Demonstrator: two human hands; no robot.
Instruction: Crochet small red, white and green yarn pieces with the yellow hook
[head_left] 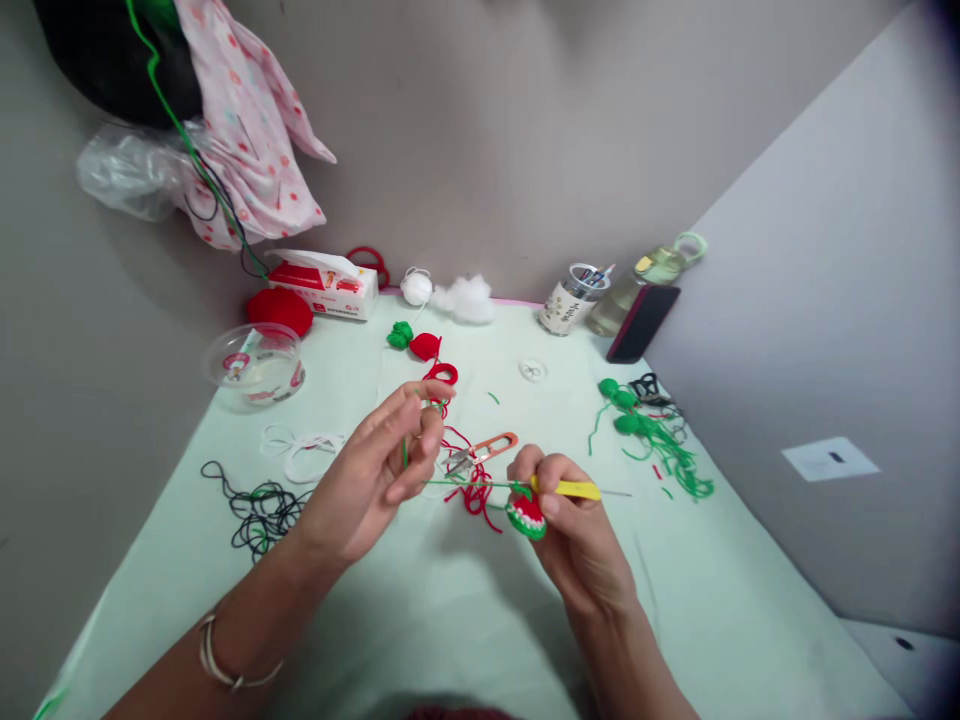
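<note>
Fingers gripping yellow hook and green yarn, tissue box print illegible

- At two o'clock, we see pens standing in a labelled cup near a greenish bottle.
- Toward three, we spot a tilted phone and a white wall plate.
- At ten, we find spotted pink cloth above a tissue box.
- At nine, we note a clear tub.

Plain grey walls, pale tabletop
</note>
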